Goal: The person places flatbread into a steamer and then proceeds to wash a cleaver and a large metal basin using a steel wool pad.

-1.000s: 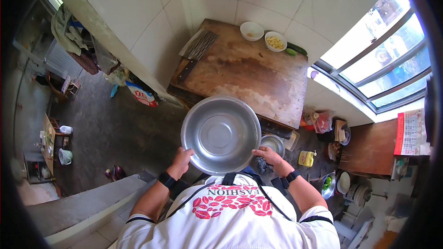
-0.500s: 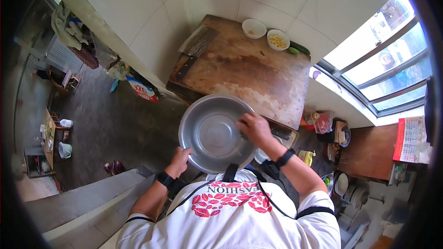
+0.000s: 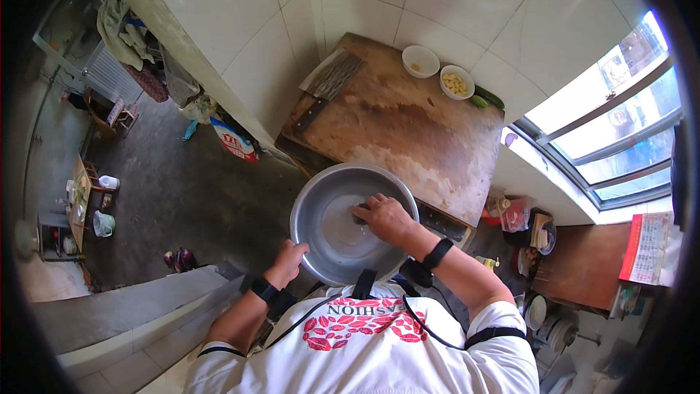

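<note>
A wide steel basin [image 3: 321, 219] is held in front of my chest, before the scuffed wooden board [image 3: 408, 146]. My left hand [image 3: 292, 259] grips its left rim. My right hand [image 3: 386, 219] reaches inside, closed on a small dark scrubber [image 3: 359, 213] against the basin's inner surface. On the board stand an empty-looking white bowl [image 3: 420, 60] and a bowl of pale yellow chopped pieces [image 3: 455, 84], beside green cucumbers [image 3: 487, 96]. A cleaver [image 3: 335, 76] lies on the board's left, its dark handle toward me.
A window [image 3: 612, 124] is at the right, above a brown cabinet [image 3: 580, 259]. Bags and containers [image 3: 514, 215] lie low beside the board. Eggplants [image 3: 180, 259] and a small table [image 3: 86, 193] are on the left, with hanging clothes [image 3: 117, 29] above the floor [image 3: 189, 190].
My right hand has left the basin's right rim and moved inward and left, into the basin, with the dark scrubber. My left hand stays on the rim. The view has shifted slightly.
</note>
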`<state>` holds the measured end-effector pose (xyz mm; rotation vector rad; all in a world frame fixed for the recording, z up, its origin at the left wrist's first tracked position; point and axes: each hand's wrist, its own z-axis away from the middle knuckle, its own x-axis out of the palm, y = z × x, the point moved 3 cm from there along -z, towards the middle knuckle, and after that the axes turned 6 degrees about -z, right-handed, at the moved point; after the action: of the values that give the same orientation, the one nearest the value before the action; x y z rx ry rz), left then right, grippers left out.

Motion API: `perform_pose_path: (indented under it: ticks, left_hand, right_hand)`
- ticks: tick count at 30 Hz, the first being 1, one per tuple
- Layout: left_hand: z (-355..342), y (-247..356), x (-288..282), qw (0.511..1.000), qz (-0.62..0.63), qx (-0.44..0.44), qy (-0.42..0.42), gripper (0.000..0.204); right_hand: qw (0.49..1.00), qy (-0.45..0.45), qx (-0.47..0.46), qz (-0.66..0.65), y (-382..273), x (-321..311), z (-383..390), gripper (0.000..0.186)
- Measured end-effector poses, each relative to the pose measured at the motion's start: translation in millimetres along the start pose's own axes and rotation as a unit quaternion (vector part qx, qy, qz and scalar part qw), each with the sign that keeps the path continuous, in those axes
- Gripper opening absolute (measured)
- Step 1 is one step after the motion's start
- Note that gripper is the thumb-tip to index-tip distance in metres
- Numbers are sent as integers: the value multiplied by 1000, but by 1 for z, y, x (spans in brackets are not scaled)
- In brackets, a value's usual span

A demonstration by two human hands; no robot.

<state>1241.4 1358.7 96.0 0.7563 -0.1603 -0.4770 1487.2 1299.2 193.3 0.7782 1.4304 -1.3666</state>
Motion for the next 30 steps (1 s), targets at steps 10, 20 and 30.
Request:
perform_pose_path:
  ticks: [10,20,30]
  left_hand:
    - [9,11,3,1000,27,7,-12,21]
    - [9,5,-1,999,40,-6,-16,25]
    - [6,0,-1,999,32,-22,8,24]
  right_hand:
    - [972,190,-71,-117,-13,-41,-8,45]
    - [931,127,187,-286,58,-74,-41,45]
    - [978,192,-80,-17,131,-12,-154,52]
